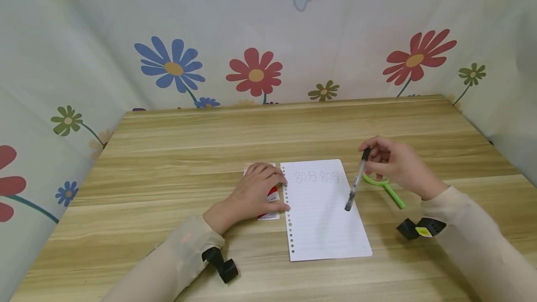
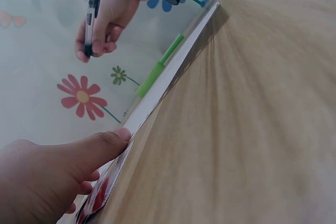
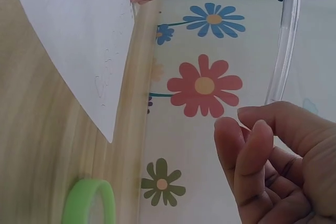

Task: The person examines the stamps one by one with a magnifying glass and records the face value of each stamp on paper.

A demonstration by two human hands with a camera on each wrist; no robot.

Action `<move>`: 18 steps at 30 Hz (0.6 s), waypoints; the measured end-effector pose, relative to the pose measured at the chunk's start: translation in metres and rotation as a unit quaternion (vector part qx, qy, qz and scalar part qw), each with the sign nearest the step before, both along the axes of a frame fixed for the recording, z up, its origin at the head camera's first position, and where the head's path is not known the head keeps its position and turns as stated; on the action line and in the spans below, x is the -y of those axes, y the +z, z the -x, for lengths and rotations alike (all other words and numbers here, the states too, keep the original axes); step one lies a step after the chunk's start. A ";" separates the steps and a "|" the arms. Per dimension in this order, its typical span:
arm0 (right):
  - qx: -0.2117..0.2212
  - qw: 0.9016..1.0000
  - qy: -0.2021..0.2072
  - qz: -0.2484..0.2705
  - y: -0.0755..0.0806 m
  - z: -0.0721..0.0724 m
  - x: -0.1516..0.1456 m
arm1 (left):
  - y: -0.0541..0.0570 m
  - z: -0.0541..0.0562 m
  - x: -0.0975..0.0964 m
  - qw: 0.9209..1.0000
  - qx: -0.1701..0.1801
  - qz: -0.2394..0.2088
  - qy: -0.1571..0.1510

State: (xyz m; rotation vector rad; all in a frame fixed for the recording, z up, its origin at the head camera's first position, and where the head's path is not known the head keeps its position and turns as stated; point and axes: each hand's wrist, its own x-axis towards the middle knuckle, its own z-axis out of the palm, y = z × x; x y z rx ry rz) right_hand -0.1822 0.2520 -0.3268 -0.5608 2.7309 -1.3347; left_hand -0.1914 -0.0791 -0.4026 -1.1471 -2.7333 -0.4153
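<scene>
1. You face a flowered curtain (image 1: pixel 335 50) across the top of the head frame.
2. Your table (image 1: pixel 189 153), wood-grained, fills the lower part.
3. Your lined sheet of paper (image 1: pixel 323 227) lies flat right of lower centre, with handwritten marks near its top and punched holes down its left edge.
4. Your right hand (image 1: pixel 396 164), right of centre, has its thumb and fingers clamped on the pen.
5. Your left hand (image 1: pixel 251 192), at lower centre, rests with thumb and fingers apart at the sheet's left edge.
6. A red-and-white card (image 1: pixel 273 194) lies partly hidden under your left hand.
7. A green ring with a handle (image 1: pixel 394 195) lies just right of the sheet, partly behind your right hand.
8. Your pen (image 1: pixel 358 178), clear-barrelled with dark ends, is tilted over the sheet's right edge; the left wrist view shows it raised off the paper.
</scene>
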 end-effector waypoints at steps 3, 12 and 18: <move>-0.010 1.000 0.010 0.005 0.002 -0.001 -0.002 | 0.000 0.000 -0.001 1.000 0.001 -0.001 0.000; -0.050 0.998 0.024 0.024 0.006 -0.004 -0.007 | 0.001 -0.001 -0.001 1.000 0.004 -0.004 0.002; -0.060 0.997 0.001 0.045 0.008 -0.006 -0.007 | 0.001 -0.001 -0.001 1.000 0.005 -0.010 -0.001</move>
